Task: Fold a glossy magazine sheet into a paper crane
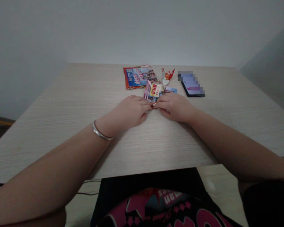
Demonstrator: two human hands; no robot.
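Both my hands rest on a light wooden table (73,104) and meet at its middle. My left hand (130,112), with a silver bangle on the wrist, has its fingers closed on the near edge of a small colourful printed paper (152,90). My right hand (174,106) pinches the same paper from the right side. The paper lies mostly flat on the table, and its near part is hidden under my fingertips.
A stack of colourful leaflets (138,76) lies behind the hands. A small folded paper figure (167,76) stands to its right. A black phone (191,84) lies further right. Grey walls stand behind the table.
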